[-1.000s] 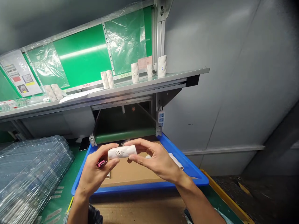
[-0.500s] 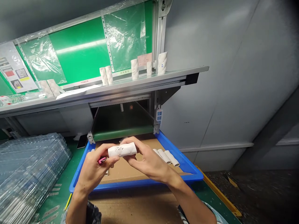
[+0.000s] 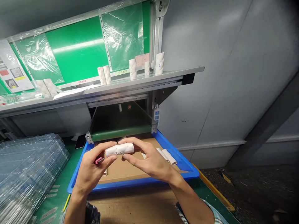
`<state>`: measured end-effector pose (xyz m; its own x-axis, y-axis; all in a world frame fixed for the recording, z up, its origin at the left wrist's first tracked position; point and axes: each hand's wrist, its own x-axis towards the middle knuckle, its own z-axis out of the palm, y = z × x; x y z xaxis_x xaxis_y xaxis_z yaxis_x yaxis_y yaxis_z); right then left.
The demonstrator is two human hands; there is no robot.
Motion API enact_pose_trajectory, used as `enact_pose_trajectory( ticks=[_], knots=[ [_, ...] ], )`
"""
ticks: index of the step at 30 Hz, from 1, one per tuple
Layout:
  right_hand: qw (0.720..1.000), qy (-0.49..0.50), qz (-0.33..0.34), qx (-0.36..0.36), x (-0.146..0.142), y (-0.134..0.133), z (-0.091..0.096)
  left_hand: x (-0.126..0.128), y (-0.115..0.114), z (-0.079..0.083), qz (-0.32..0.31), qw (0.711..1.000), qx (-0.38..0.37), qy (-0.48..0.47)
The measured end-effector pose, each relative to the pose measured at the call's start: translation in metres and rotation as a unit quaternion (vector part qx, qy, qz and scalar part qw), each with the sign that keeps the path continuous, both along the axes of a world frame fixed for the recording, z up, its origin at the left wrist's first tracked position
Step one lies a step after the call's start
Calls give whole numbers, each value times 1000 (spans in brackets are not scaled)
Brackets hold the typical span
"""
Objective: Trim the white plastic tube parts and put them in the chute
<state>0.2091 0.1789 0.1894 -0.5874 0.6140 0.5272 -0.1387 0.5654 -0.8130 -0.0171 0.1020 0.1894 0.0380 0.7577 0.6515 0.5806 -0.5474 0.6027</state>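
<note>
Between my two hands a white tube (image 3: 120,149) with dark lettering lies sideways above the blue tray (image 3: 149,181). My left hand (image 3: 93,161) grips its left end with thumb and fingers, and also keeps a small pink tool (image 3: 99,160), its kind unclear, tucked in the palm. On the right end, my right hand (image 3: 147,158) closes with its thumb below and fingers above. Several more white tubes (image 3: 169,157) lie on the tray's cardboard lining at the right, partly behind my right hand. Another tube (image 3: 105,172) shows its end beside my left hand.
A green conveyor belt (image 3: 121,132) ends over the tray's far side, with a white tube (image 3: 120,107) on it. Stacked clear plastic trays (image 3: 35,174) stand at left, near a dark phone (image 3: 80,142). Above, a metal shelf (image 3: 130,86) carries several white tubes (image 3: 160,63).
The tube has been turned about its long axis, so its lettering has shifted down toward the lower edge. My right thumb now presses nearer its middle. The view has shifted slightly.
</note>
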Motion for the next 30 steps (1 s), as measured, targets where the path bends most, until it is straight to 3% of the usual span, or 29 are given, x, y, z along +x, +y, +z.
enact_pose_trajectory(
  ticks=[11,17,24,27,30],
  knots=[
    [998,50,37,-22,-1,-3,0,0,1,-1,5,1000,3,19],
    [997,73,10,31,0,-2,-4,-1,-3,1,0,1000,-12,5],
    [997,75,7,23,1,-2,-4,-2,-2,-3,8,999,-28,-14],
    [996,73,0,50,1,-2,-4,-1,-2,-3,12,999,-41,-26],
    [987,47,-55,146,-4,-1,-7,4,-3,-2,41,999,-18,-12]
  ],
)
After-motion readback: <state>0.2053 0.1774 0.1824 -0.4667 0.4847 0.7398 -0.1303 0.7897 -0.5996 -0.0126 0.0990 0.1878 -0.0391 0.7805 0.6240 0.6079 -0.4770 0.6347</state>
